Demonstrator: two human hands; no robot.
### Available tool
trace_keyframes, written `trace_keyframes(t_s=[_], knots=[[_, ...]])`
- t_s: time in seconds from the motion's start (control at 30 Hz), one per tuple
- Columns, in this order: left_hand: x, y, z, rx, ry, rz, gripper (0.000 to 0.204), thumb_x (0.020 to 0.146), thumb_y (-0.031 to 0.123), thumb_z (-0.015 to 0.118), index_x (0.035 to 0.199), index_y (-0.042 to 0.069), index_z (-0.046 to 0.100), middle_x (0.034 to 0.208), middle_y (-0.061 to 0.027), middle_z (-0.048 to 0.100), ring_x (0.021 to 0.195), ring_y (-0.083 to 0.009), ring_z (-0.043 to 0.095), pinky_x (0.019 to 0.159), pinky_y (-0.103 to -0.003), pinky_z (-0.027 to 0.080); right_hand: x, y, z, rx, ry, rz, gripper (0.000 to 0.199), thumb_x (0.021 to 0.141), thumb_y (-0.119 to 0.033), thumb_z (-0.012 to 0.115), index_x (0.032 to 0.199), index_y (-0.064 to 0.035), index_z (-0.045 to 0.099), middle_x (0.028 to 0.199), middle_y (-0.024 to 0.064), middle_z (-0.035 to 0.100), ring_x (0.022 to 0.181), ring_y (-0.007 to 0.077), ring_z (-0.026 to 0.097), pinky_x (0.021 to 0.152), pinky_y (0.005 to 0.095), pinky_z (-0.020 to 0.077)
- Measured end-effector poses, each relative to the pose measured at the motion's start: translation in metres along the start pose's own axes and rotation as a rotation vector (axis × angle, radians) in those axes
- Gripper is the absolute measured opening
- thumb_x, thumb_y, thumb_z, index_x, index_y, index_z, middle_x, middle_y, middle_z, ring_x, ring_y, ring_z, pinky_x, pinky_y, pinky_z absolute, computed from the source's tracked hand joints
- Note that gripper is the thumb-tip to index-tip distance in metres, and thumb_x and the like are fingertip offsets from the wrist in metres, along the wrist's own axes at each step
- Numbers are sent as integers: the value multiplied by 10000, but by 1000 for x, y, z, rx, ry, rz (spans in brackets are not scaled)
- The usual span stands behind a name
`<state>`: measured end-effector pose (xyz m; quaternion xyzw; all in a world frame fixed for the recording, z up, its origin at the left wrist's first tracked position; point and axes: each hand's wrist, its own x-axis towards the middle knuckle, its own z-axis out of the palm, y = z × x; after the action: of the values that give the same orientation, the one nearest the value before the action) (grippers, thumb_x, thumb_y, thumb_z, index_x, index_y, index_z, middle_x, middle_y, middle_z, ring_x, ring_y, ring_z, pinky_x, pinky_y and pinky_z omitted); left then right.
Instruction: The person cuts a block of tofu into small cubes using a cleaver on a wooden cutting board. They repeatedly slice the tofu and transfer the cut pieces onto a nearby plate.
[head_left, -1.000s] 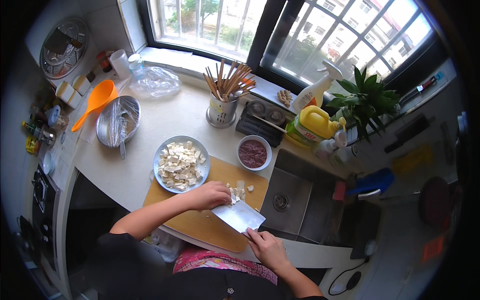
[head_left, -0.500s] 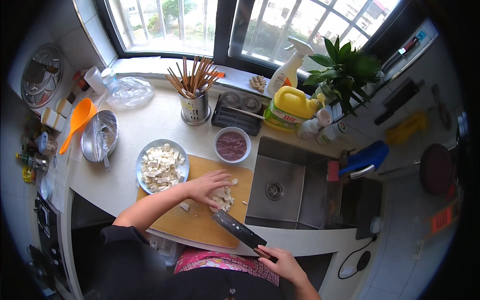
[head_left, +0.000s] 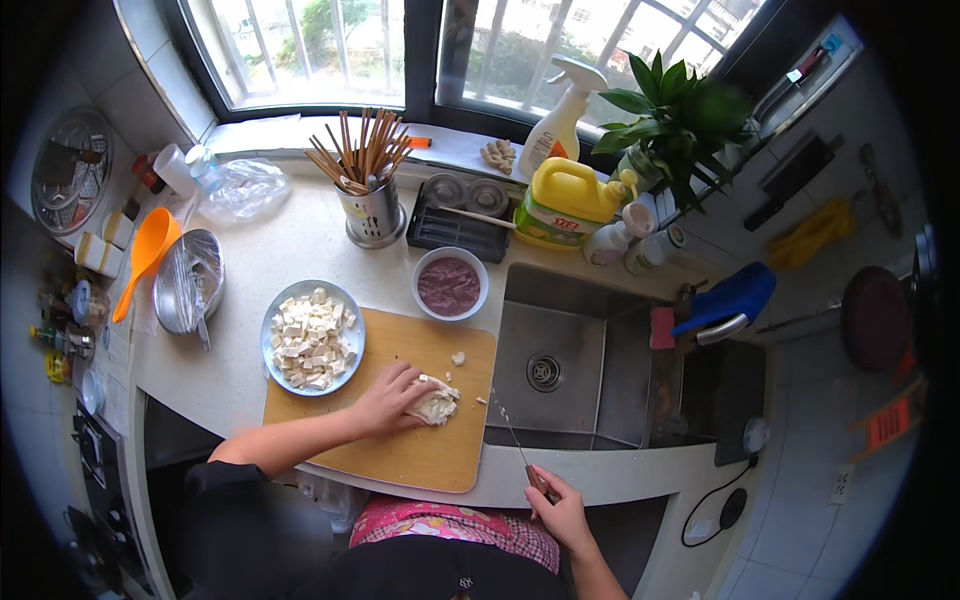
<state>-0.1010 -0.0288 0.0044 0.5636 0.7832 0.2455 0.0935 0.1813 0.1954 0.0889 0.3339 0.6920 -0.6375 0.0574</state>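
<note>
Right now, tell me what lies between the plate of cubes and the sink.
In the head view, the wooden cutting board fills the stretch from plate to sink; the left hand presses a white lump on it.

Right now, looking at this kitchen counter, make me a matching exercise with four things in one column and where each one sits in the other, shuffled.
Things:
1. knife
2. pale food block
3. white cubes
4. chopsticks

Places:
A. on the blue-rimmed plate
B. upright in the metal holder
C. in the right hand
D. under the left hand on the cutting board

Pairs: 1-C, 2-D, 3-A, 4-B
</note>
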Motion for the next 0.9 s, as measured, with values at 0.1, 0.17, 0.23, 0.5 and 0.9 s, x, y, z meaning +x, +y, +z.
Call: trace_keyframes(t_s=[0.1, 0.17, 0.23, 0.5, 0.9], knots=[[-16, 25, 13, -1, 48, -196, 735, 661, 354, 786, 1310, 158, 500, 1219, -153, 481, 1186, -380, 418, 1023, -508, 328, 20, 10, 16, 152, 15, 57, 425, 860, -117, 684, 1260, -18, 578, 922, 45, 650, 704, 70, 581, 584, 226, 490], [-12, 34, 6, -14, 20, -248, 747, 652, 373, 784, 1311, 164, 501, 1249, -147, 475, 1206, -372, 406, 1018, -518, 315, 35, 10, 26, 126, 26, -2, 428, 865, -122, 679, 1270, -32, 573, 873, 30, 631, 653, 49, 549, 514, 215, 462], [1, 28, -8, 43, 34, -77, 738, 654, 359, 781, 1306, 153, 503, 1263, -138, 479, 1207, -358, 413, 1006, -504, 329, 47, 3, 34, 44, 21, 2, 427, 868, -128, 676, 1273, -40, 572, 875, 32, 635, 663, 57, 556, 525, 218, 469], [-3, 24, 25, -56, 186, -127, 609, 671, 276, 770, 1211, 94, 556, 1220, -114, 535, 1148, -318, 487, 999, -469, 356, 51, -11, 50, -98, -72, -102, 405, 877, -156, 656, 1244, -11, 564, 982, 108, 675, 784, 126, 624, 706, 280, 515], [-26, 60, 15, -97, 317, -408, 602, 670, 188, 771, 1226, 104, 556, 1299, -156, 470, 1245, -355, 417, 1028, -471, 343, 49, -14, 76, -286, -93, -304, 332, 976, -190, 510, 1246, 2, 525, 712, 66, 592, 627, 116, 574, 587, 276, 475]])
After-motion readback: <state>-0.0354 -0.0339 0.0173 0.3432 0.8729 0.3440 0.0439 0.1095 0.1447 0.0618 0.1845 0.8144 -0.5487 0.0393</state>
